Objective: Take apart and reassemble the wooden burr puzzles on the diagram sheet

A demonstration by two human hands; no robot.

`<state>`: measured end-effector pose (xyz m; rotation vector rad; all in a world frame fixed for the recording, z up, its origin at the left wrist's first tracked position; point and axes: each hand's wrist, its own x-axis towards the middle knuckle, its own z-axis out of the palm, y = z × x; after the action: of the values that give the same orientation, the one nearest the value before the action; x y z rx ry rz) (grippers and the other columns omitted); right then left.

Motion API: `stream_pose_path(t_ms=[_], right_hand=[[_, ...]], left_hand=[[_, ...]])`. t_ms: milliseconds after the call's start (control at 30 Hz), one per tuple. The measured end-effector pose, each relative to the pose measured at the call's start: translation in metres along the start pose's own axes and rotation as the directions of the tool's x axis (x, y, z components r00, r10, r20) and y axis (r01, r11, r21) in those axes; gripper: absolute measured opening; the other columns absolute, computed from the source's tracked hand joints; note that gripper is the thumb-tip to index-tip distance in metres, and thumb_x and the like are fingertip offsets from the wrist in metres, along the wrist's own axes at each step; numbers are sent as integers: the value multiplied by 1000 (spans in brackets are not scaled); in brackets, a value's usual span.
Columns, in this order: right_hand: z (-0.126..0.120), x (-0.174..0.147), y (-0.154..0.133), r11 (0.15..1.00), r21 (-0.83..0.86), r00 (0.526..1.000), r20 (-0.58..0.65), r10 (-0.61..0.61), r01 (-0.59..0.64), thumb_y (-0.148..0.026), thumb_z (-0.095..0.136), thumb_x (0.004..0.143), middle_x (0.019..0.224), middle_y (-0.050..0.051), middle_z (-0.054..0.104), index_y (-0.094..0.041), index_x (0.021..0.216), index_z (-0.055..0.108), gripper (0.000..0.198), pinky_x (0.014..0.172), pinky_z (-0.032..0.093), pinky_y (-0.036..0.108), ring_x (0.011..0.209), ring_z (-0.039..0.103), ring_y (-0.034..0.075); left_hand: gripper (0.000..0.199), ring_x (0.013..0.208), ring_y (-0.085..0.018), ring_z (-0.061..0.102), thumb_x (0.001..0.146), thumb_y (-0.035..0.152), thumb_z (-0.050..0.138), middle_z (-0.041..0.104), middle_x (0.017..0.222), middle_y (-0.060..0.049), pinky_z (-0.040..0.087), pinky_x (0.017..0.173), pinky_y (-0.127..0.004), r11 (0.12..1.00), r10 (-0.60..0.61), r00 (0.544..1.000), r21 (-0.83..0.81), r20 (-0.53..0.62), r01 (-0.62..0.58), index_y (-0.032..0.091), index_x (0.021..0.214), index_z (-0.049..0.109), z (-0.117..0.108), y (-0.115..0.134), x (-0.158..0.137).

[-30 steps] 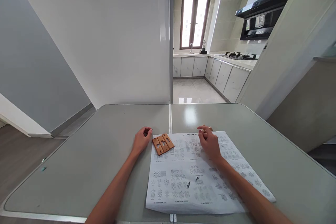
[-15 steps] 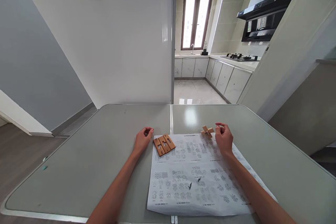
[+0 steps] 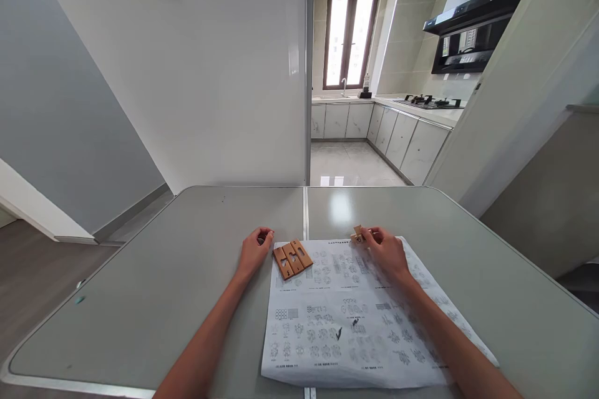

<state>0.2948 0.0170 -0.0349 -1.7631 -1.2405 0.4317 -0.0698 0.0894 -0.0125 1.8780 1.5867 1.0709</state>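
My right hand has its thumb and fingers on a small light-wood interlocking puzzle at the top edge of a printed sheet. The fingers cover much of the puzzle; a dark mark shows on its face. On the table left of the sheet rests my left hand, its fingers curled closed; whatever they hold, if anything, is hidden. Just right of it, several brown slotted wooden pieces lie side by side on the sheet's upper left corner.
The grey folding table has a metal seam down its middle. A small green bit lies near its left edge. Beyond the table stand a white wall and a kitchen with a counter and gas stove.
My right hand has moved left from beside the wooden puzzle and now grips it. The puzzle has shifted slightly left. My left hand has stayed put.
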Motion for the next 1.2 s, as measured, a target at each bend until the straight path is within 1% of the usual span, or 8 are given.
stream_pose_path(t_ms=[167,300,433,600,700,900,1033,1200], right_hand=[[13,-23,-28,966,193,982,43,-184,173,-67,54,95,79,6,77,-22,91,66,47,64,50,32,64,65,21],[27,-54,-48,906,208,903,151,-402,368,-57,53,99,77,5,72,-23,99,65,36,59,50,33,58,59,19],[37,-78,-52,831,214,806,213,-552,513,-44,52,102,86,5,72,-25,108,63,23,58,51,33,62,62,19],[41,-87,-52,723,326,731,121,-671,609,-30,54,103,98,6,72,-25,115,56,13,64,57,33,68,65,18],[39,-85,-56,717,362,733,121,-670,596,-27,55,103,108,7,71,-26,117,55,15,71,60,35,76,67,18],[34,-82,-63,740,256,756,53,-653,622,-30,57,101,115,11,61,-25,122,57,22,89,57,44,104,63,27],[37,-83,-62,729,200,731,80,-678,655,-30,60,99,92,5,60,-24,113,60,15,77,54,38,86,60,24],[43,-84,-61,743,176,737,111,-667,646,-29,56,102,78,1,59,-23,99,56,6,65,46,32,69,54,19]], left_hand=[[31,94,-24,65,96,50,51,71,99,-6,52,91,-38,992,122,992,32,-10,-122,23,96,66,3,21,-16],[32,100,-24,63,98,51,53,66,112,-9,51,96,-40,937,348,920,-53,181,-344,24,110,63,10,47,-37],[49,105,-26,62,93,58,61,65,120,-9,51,98,-42,927,366,857,-219,363,-304,26,130,57,17,63,-55],[61,108,-27,65,84,56,75,63,129,-10,57,91,-40,914,331,791,-383,515,-132,26,134,58,18,74,-64],[54,109,-26,66,84,47,79,65,126,-8,56,94,-38,910,344,809,-382,476,-162,28,130,60,17,79,-64],[47,125,-28,60,87,39,78,61,136,-8,46,108,-45,866,500,824,-189,268,-464,30,129,59,25,74,-66],[51,117,-25,62,89,38,75,61,130,-8,53,98,-41,855,518,787,-182,335,-485,29,134,51,34,67,-70],[55,110,-23,64,87,37,77,63,128,-6,55,92,-38,869,494,793,-189,356,-457,28,133,48,35,68,-72]])
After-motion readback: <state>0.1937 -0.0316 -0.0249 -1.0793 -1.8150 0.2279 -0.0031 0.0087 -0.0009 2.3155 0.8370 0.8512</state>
